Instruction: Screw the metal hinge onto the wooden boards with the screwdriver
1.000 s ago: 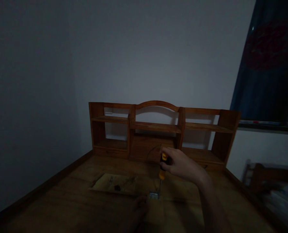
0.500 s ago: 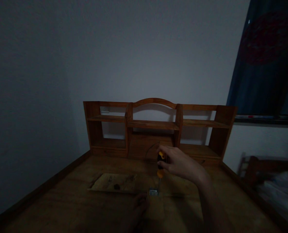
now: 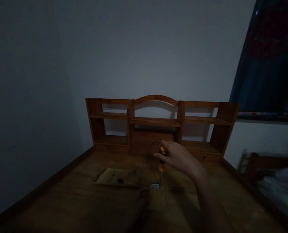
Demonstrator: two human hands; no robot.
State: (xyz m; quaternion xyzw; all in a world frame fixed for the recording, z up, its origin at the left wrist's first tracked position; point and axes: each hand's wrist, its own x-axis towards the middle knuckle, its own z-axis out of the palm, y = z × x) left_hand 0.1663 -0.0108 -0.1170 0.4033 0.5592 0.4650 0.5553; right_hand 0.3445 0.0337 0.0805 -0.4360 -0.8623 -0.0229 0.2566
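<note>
My right hand point(image 3: 176, 157) grips a screwdriver point(image 3: 161, 166) by its yellow and black handle, with the thumb stretched across it. The shaft points down, and its tip meets the right side of a small metal hinge-like piece point(image 3: 156, 185). That piece lies at the far end of a pale wooden block point(image 3: 157, 200). Against the block's left side rests my left hand point(image 3: 141, 199), dark and in shadow, its fingers curled by the block. Left of the hands, a rough piece of wood point(image 3: 117, 177) with a dark spot lies on the wooden desk point(image 3: 68, 197).
A wooden shelf unit point(image 3: 156, 122) with an arched middle stands at the back of the desk against the wall. Raised edges run along the desk's sides. At the right are a dark curtain point(image 3: 267, 64) and a bed frame point(image 3: 267, 161) with bedding.
My right thumb has shifted outward on the screwdriver handle, and the hand has turned slightly. The whole view has shifted a little. My left hand stays beside the block.
</note>
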